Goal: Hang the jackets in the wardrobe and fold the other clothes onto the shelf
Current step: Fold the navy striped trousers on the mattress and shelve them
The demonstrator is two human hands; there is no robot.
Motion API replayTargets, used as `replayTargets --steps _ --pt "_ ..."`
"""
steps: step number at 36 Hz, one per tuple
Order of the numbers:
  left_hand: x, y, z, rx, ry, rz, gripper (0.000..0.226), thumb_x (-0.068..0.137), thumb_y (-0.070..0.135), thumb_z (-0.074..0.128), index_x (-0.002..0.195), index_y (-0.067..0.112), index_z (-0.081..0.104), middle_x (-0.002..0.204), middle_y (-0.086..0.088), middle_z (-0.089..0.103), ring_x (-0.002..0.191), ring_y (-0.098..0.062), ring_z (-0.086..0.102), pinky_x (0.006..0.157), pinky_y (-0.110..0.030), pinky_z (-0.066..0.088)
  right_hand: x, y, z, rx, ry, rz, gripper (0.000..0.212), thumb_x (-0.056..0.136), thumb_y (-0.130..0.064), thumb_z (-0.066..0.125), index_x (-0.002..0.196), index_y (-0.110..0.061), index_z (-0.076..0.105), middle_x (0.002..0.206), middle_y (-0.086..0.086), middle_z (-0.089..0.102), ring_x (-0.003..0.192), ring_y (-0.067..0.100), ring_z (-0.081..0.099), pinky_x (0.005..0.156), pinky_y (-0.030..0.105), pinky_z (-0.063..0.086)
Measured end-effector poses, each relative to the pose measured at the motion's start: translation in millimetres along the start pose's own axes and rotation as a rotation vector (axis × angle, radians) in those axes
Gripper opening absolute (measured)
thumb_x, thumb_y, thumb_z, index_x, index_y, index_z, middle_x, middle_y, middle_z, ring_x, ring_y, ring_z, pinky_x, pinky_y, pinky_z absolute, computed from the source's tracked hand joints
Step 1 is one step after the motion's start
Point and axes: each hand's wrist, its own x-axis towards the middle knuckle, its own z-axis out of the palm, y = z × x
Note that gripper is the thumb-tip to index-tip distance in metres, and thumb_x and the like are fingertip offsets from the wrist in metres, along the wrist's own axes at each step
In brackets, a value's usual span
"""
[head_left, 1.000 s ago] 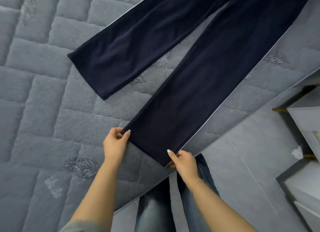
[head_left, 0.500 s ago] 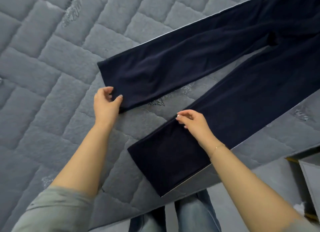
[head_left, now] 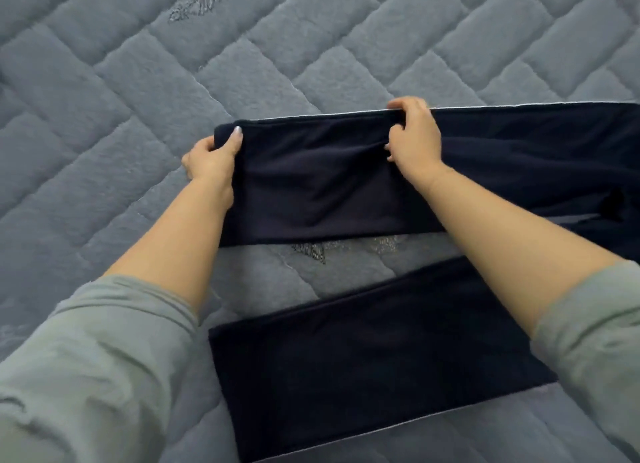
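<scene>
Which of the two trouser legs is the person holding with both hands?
The far trouser leg: the left hand grips its hem end and the right hand pinches its top edge. The near trouser leg lies flat, untouched.

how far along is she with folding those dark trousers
Early. Done: the navy trousers are spread on the quilted mattress, legs apart. In hand: the left hand grips the far leg's hem and the right hand pinches its upper edge. Left: the near leg lies flat, no fold made, nothing shelved.
</scene>
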Motion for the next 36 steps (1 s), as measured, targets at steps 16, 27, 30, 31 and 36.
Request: replayTargets --steps 16,27,30,31,36 --pt "-201 -48 -106 -0.048 -0.169 0.432 0.029 0.082 -0.009 0.067 0.085 0.019 0.06 0.088 0.014 0.072 0.092 -0.001 0.066 0.086 -0.018 0.051 -181 34 -46 0.136 0.232 -0.283 0.016 0.083 0.004 0.061 0.095 -0.006 0.065 0.102 -0.001 0.059 0.096 0.003 0.056 0.086 0.015 0.045" --pt "-305 -237 -157 0.087 -0.069 0.173 0.029 0.079 -0.004 0.074 0.071 0.022 0.063 0.119 -0.003 0.058 0.11 -0.012 0.062 0.098 -0.026 0.049 -375 127 -12 0.282 -0.112 0.138 0.021 0.09 0.0 0.064 0.107 -0.01 0.068 0.127 -0.003 0.059 0.119 0.007 0.056 0.103 0.022 0.044" --pt "-311 -270 -152 0.191 -0.014 0.079 0.015 0.082 -0.004 0.071 0.084 0.01 0.068 0.118 -0.016 0.052 0.101 -0.027 0.063 0.099 -0.043 0.05 -383 128 -3 0.623 0.012 0.418 0.012 0.092 -0.004 0.062 0.098 -0.013 0.068 0.118 0.0 0.066 0.105 0.003 0.062 0.101 0.023 0.046" --pt "-312 -276 -150 0.2 -0.002 0.063 0.015 0.083 -0.005 0.069 0.086 0.009 0.067 0.117 -0.019 0.053 0.098 -0.028 0.063 0.097 -0.044 0.051 -381 127 -4 0.749 0.08 0.512 0.009 0.092 -0.007 0.063 0.094 -0.015 0.066 0.11 0.0 0.068 0.1 0.005 0.064 0.102 0.028 0.048" --pt "-318 -274 -138 0.051 0.148 0.003 0.026 0.082 0.001 0.056 0.085 0.027 0.054 0.097 -0.001 0.063 0.083 -0.004 0.06 0.082 -0.031 0.049 -357 122 -7 0.944 0.272 0.729 0.028 0.089 -0.016 0.07 0.097 -0.016 0.044 0.102 0.003 0.057 0.099 0.016 0.061 0.091 0.029 0.054"
